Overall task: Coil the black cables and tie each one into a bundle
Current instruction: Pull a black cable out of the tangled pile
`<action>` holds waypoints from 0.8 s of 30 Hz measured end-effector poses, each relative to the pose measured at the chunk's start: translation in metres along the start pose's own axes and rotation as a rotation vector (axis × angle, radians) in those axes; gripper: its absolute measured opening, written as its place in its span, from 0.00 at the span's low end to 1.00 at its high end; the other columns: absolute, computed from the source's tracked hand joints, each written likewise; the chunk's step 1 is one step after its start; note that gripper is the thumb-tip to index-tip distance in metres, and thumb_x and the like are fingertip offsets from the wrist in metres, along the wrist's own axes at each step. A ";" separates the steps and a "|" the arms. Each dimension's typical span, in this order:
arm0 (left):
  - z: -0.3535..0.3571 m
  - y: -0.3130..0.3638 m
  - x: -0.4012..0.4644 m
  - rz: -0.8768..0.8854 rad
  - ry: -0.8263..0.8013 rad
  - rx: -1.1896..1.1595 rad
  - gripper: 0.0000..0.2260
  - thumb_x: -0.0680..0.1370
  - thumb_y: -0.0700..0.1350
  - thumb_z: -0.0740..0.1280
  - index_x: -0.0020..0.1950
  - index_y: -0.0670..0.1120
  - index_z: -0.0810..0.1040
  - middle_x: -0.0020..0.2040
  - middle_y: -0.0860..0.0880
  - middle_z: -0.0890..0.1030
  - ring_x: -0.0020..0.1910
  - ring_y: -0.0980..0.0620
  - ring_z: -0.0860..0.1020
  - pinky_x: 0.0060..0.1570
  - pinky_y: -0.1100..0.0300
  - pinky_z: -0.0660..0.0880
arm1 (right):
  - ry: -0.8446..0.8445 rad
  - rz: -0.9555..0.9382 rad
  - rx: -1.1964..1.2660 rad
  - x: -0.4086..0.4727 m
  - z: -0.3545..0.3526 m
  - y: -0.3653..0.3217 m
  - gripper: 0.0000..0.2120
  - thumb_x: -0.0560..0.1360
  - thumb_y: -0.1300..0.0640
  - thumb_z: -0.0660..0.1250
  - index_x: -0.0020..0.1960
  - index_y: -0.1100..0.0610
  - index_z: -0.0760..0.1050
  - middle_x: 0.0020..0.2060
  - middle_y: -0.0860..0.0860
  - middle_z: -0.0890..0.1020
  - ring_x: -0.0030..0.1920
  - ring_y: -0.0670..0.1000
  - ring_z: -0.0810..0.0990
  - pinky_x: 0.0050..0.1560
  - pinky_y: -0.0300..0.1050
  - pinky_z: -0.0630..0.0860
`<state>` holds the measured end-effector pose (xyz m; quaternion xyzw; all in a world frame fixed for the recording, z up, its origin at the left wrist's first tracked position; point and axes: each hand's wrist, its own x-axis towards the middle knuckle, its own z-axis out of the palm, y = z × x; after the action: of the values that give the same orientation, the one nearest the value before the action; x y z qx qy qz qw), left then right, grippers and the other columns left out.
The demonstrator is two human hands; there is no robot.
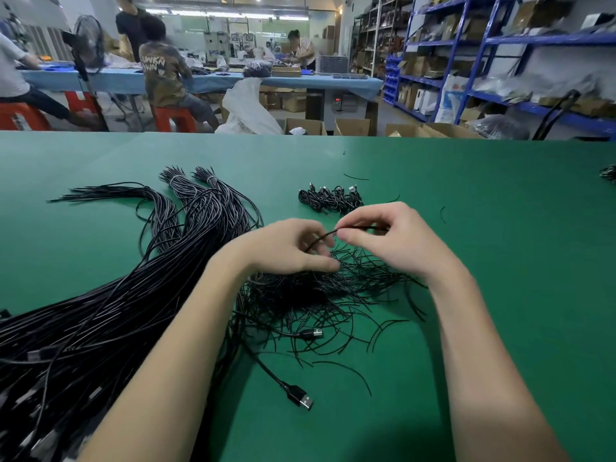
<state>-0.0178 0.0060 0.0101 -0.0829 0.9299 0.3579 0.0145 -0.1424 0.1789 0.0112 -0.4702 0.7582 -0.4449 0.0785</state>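
Note:
A thick heap of long black cables (100,305) sprawls over the left of the green table (500,261). A loose pile of short black tie wires (326,295) lies in the middle. Above that pile my right hand (390,241) pinches one thin black tie wire (353,228) between thumb and forefinger. My left hand (286,248) has curled fingers round the wire's other end, its thumb near the pile. Several coiled, tied bundles (330,200) sit behind my hands. Two USB plugs (301,400) lie loose near the front.
Stray wire scraps (442,213) dot the table to the right. Another dark bundle (608,173) shows at the far right edge. Beyond the table's far edge are cardboard boxes (353,126), blue shelves (500,55), and people seated at a blue bench (233,80).

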 end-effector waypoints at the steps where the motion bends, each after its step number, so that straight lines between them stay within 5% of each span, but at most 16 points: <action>1: 0.006 0.007 0.001 0.031 -0.040 -0.064 0.09 0.81 0.51 0.68 0.57 0.47 0.79 0.49 0.53 0.85 0.47 0.53 0.82 0.54 0.57 0.77 | -0.019 -0.049 -0.038 0.000 0.003 -0.005 0.03 0.71 0.46 0.75 0.45 0.40 0.85 0.44 0.40 0.86 0.49 0.43 0.83 0.55 0.46 0.77; 5: 0.020 0.016 0.011 -0.108 -0.004 -0.392 0.23 0.88 0.49 0.48 0.57 0.37 0.79 0.53 0.40 0.85 0.46 0.45 0.82 0.49 0.56 0.78 | 0.243 -0.105 -0.237 0.002 0.015 -0.009 0.11 0.74 0.48 0.74 0.57 0.42 0.82 0.57 0.42 0.80 0.61 0.44 0.76 0.64 0.45 0.71; 8: 0.016 0.010 0.015 -0.150 0.221 -0.727 0.26 0.88 0.52 0.47 0.56 0.39 0.80 0.50 0.42 0.86 0.48 0.47 0.82 0.51 0.55 0.78 | 0.512 -0.017 -0.071 0.004 0.013 -0.011 0.01 0.77 0.52 0.72 0.47 0.46 0.81 0.41 0.41 0.83 0.42 0.38 0.79 0.46 0.34 0.76; 10: 0.014 0.008 0.018 -0.161 0.292 -0.906 0.25 0.87 0.53 0.47 0.54 0.43 0.81 0.49 0.44 0.86 0.50 0.47 0.81 0.51 0.54 0.77 | 0.305 0.066 0.017 0.006 0.015 -0.012 0.05 0.77 0.49 0.72 0.42 0.46 0.82 0.36 0.41 0.84 0.39 0.38 0.82 0.43 0.34 0.77; 13: 0.016 0.008 0.022 -0.163 0.309 -1.059 0.26 0.87 0.55 0.46 0.53 0.42 0.80 0.51 0.42 0.84 0.45 0.47 0.81 0.46 0.56 0.78 | -0.141 0.121 0.003 0.005 0.041 -0.020 0.08 0.74 0.45 0.74 0.50 0.46 0.84 0.42 0.41 0.86 0.43 0.37 0.83 0.50 0.37 0.78; 16: 0.011 0.002 0.020 -0.126 0.323 -1.150 0.30 0.86 0.57 0.44 0.53 0.41 0.80 0.54 0.40 0.85 0.47 0.48 0.83 0.45 0.57 0.80 | -0.089 0.090 0.041 0.007 0.067 -0.022 0.05 0.73 0.49 0.76 0.44 0.47 0.81 0.37 0.43 0.84 0.35 0.35 0.79 0.40 0.28 0.70; 20: -0.001 -0.008 0.016 -0.052 0.400 -1.187 0.29 0.86 0.56 0.43 0.55 0.40 0.79 0.59 0.40 0.83 0.59 0.45 0.81 0.64 0.51 0.74 | -0.140 0.078 0.269 0.007 0.073 -0.022 0.02 0.78 0.54 0.74 0.48 0.52 0.83 0.40 0.48 0.87 0.43 0.43 0.85 0.52 0.40 0.80; 24: -0.007 -0.013 0.012 0.035 0.449 -1.411 0.25 0.87 0.53 0.46 0.60 0.41 0.79 0.61 0.43 0.83 0.61 0.46 0.81 0.63 0.55 0.74 | -0.387 0.091 0.647 0.001 0.061 -0.014 0.07 0.83 0.60 0.65 0.53 0.58 0.82 0.35 0.49 0.80 0.41 0.52 0.85 0.55 0.44 0.82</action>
<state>-0.0278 -0.0096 0.0057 -0.1289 0.4608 0.8451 -0.2385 -0.1018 0.1393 -0.0142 -0.4624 0.5699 -0.5601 0.3844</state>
